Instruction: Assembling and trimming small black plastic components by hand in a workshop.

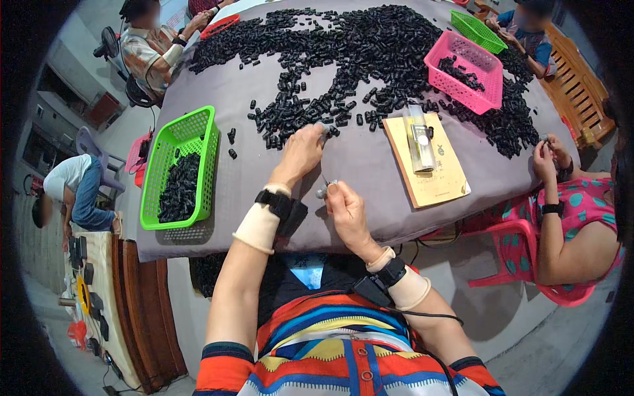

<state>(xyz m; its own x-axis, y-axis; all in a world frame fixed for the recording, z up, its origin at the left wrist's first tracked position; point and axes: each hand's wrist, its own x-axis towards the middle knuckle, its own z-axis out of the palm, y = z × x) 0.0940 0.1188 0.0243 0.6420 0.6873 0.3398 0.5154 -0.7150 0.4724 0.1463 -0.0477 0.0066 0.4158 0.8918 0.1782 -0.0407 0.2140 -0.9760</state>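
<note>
Reaching to black cylindrical pieces (pixel 383 53) massed toward the worktop's (pixel 241 178) far edge, your left hand (pixel 304 152) could scatter them by brushing; your right hand (pixel 348 214) curls near the front edge; either grip's contents are indiscernible.

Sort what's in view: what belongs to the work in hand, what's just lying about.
Work in hand, it seems:
Small black cylindrical pieces by the left hand
Green rectangular plastic basket holding such pieces
Pink rectangular plastic basket, likewise

Apparently just lying about:
Tan rectangular paper-looking booklet
Long clear plastic-looking case on it
</note>
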